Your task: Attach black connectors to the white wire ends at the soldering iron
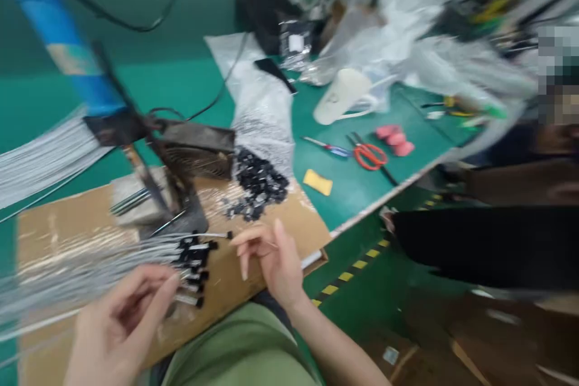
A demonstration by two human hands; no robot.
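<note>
Two bare hands work over a sheet of cardboard at the lower left and centre of the frame, the sheet probably laid there to shield the green table from scuffs. The left hand, at lower left, has its thumb and fingers curled toward each other; whether a cable is pinched between them, I cannot tell. The right hand, at lower centre, stands with thumb and forefinger apart, the forefinger just beside the tip of a cable that sticks out past the others; blur hides whether they touch. Pale cables lie side by side from the left edge, their black ends gathered between the hands, an arrangement that seems meant to keep every tip facing the right hand. Above that hand, a clear bag lies with its mouth toward the person, so the small black pieces spill out within easy reach. More cables are bunched at the left edge, behind the blue-sleeved stand. Orange-handled scissors and a screwdriver rest right of centre, apparently kept aside but handy.
</note>
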